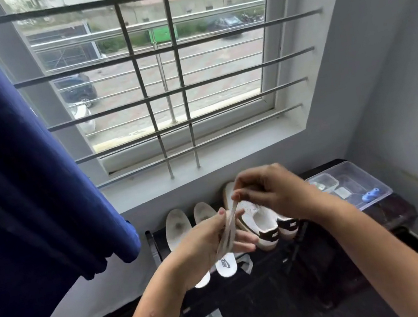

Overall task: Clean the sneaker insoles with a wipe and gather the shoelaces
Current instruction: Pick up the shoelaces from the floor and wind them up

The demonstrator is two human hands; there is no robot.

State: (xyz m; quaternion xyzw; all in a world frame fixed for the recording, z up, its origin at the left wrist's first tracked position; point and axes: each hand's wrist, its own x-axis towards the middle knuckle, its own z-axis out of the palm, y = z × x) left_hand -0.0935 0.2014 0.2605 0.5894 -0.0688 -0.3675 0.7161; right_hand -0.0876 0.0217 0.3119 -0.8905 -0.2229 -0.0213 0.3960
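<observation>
- Two hands work one bundle of laces (229, 231), held up in front of the person, above the shoe rack (276, 263) under the window.
- Left hand (206, 245) is the anchor: the laces loop around its palm and fingers, thumb up, fingers partly curled so the coils stay on. Its grip is closed loosely around the bundle, not pinched.
- Right hand (267, 192) sits higher and slightly right, its fingertips (237, 196) pressed together on the free run of lace.
- Key relation: the lace runs as a steep diagonal, from the right pinch at upper right down to the left palm at lower left. That line is the long axis of the bundle.
- My judgement: the next turn of winding asks the right hand to carry its end around the left palm, keeping the run taut along that diagonal. The right hand is nearer the free end, so it should travel; the left should only hold.
- Risk, as I judge it: slack could let a loop slide off the left fingers.
- Insoles (178, 228) lie side by side on the rack, below the left hand, partly hidden by it. Sneakers (264, 224) stand just to their right, heels toward the camera.
- No wipe can be told for sure; a pale scrap lies by the near insole.
</observation>
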